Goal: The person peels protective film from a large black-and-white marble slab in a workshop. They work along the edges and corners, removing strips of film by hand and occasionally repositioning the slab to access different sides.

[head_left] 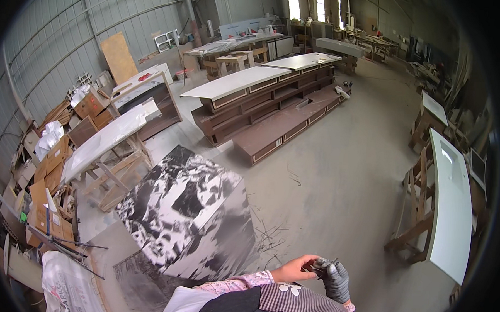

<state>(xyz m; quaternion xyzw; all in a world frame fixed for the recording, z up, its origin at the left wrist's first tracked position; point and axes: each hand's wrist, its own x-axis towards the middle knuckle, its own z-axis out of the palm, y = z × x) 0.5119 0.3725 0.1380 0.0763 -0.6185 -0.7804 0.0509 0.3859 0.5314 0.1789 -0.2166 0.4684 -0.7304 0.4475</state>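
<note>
My left hand is bare, with a pink patterned sleeve at its wrist. It reaches across my front, fingers bent and closed against the fingertips of the grey glove. That glove covers my right hand, whose fingers curl in toward the left. Between the two hands a small dark bit shows, too small to make out. In front of me to the left stands a large block with black-and-white marbled faces. A striped cloth with a white pattern lies across my front below the hands.
Ahead stands a long brown counter with white tops and a low brown base. A white slab on a wooden stand is at the right. Another white slab and piled cardboard lie left. Thin dark strips litter the floor.
</note>
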